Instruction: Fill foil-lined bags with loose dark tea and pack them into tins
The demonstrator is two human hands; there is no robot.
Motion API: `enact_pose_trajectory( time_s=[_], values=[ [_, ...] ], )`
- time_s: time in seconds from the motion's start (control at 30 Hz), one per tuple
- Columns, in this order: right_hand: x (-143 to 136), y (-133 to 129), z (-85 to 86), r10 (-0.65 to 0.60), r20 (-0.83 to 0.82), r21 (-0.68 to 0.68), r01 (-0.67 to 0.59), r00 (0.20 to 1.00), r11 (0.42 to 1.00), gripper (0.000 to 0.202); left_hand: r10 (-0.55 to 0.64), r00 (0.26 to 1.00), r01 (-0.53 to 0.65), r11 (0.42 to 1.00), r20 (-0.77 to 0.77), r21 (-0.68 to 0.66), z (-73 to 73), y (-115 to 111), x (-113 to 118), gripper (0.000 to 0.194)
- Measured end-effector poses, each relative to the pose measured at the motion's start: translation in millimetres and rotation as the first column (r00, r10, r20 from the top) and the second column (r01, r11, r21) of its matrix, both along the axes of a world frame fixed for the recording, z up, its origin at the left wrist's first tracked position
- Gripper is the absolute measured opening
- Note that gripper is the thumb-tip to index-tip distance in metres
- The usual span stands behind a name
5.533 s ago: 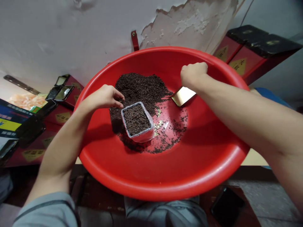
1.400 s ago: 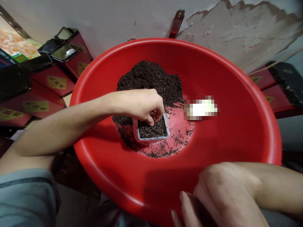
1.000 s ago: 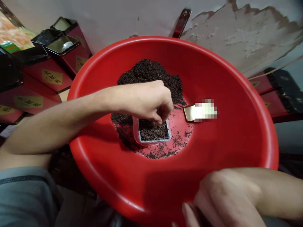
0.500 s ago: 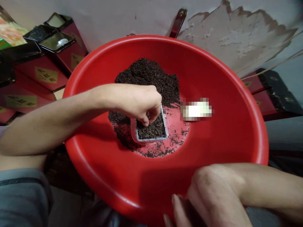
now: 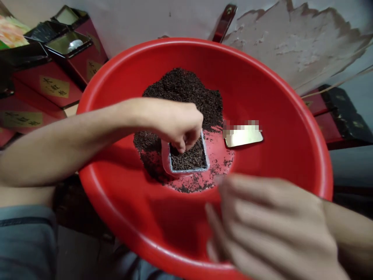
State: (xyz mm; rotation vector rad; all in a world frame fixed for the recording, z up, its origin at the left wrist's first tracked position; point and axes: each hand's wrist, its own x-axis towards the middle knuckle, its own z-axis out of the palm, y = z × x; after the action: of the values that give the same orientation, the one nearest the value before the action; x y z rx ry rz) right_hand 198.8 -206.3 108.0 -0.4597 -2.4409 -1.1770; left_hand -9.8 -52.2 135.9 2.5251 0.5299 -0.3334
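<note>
My left hand (image 5: 186, 126) is closed, its fingers curled over the back of a small clear-walled box (image 5: 190, 170). Dark, twisted dry tea leaves (image 5: 192, 158) fill this box nearly to its rim. What those fingers hold, if anything, is hidden. Around and behind the box a larger heap of the same leaves (image 5: 182, 85) lies in a wide red plastic basin (image 5: 122, 198). Over the basin's near right side, my right hand (image 5: 276, 221) is blurred, with its fingers loosely apart and nothing visible in them.
A shiny pale-gold lid-like piece (image 5: 244, 137), partly pixelated, lies in the basin on the right. Open red tins (image 5: 55, 87) with yellow labels crowd the left side. More red-and-black tins (image 5: 329, 124) stand at right. The wall (image 5: 276, 39) behind has peeling plaster.
My right hand has risen from the near edge and come forward over the basin. The left hand stays at the box, in nearly the same closed pose. The view has shifted slightly.
</note>
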Motion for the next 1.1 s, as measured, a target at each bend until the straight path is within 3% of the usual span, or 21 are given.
enact_pose_trajectory(
  time_s=[0.03,0.07,0.1,0.17,0.27,0.4,0.5,0.57,0.67,0.8,0.97,1.03,1.1],
  values=[
    [-0.1,18.6,6.5,0.118,0.021,-0.179,-0.112,0.993,0.977,0.033,0.024,1.0,-0.024,1.0,-0.011,0.007,-0.7,4.9,-0.9,0.011],
    [-1.3,35.6,11.2,0.184,-0.077,-0.423,-0.199,0.98,0.884,0.038,0.049,0.998,-0.049,0.999,-0.025,0.021,-1.6,9.8,-2.2,0.012],
    [-3.6,49.9,13.4,0.147,-0.086,-0.569,-0.17,0.985,0.804,0.041,0.068,0.997,-0.066,0.997,-0.045,0.032,-2.6,14.3,-3.7,0.014],
    [-10.6,68.8,10.1,0.125,-0.048,-0.745,-0.119,0.991,0.657,0.05,0.075,0.993,-0.073,0.997,-0.09,0.025,-4.6,21.0,-6.8,0.017],
    [-22.3,77.1,-5.6,0.173,0.092,-0.827,-0.021,0.981,0.561,0.061,0.089,0.995,-0.089,0.996,-0.043,-0.004,-5.8,24.9,-12.5,0.019],
    [-35.2,77.7,-15.6,0.182,0.197,-0.834,0.067,0.963,0.548,0.07,0.16,0.983,-0.155,0.986,0.087,-0.066,-6.5,27.2,-19.8,0.014],
    [-42.7,83.4,-10.0,0.162,0.276,-0.841,0.156,0.948,0.517,0.072,0.229,0.965,-0.21,0.967,0.13,-0.142,-11.6,34.4,-22.5,0.015],
    [-46.3,89.5,-5.6,0.096,0.29,-0.826,0.198,0.952,0.527,0.074,0.312,0.935,-0.285,0.945,0.169,-0.162,-17.0,42.5,-23.5,0.019],
    [-50.1,98.4,-4.9,0.019,0.279,-0.813,0.226,0.96,0.537,0.076,0.431,0.88,-0.409,0.901,0.199,-0.146,-25.9,55.3,-24.5,0.027],
    [-53.8,105.3,-8.2,0.017,0.336,-0.83,0.288,0.942,0.478,0.074,0.478,0.861,-0.469,0.878,0.173,-0.093,-36.7,63.9,-23.0,0.031],
    [-61.4,87.3,3.4,-0.191,0.442,-0.761,0.478,0.877,0.439,0.068,0.511,0.855,-0.509,0.86,0.086,-0.048,-43.6,61.6,-18.9,0.033],
    [-65.1,68.7,9.8,-0.335,0.472,-0.682,0.579,0.815,0.448,0.063,0.536,0.844,-0.531,0.84,0.019,-0.112,-43.6,57.3,-19.8,0.034],
    [-67.8,49.8,12.4,-0.526,0.403,-0.602,0.65,0.749,0.464,0.067,0.535,0.842,-0.533,0.809,-0.067,-0.249,-44.0,51.2,-21.7,0.047]
  ],
)
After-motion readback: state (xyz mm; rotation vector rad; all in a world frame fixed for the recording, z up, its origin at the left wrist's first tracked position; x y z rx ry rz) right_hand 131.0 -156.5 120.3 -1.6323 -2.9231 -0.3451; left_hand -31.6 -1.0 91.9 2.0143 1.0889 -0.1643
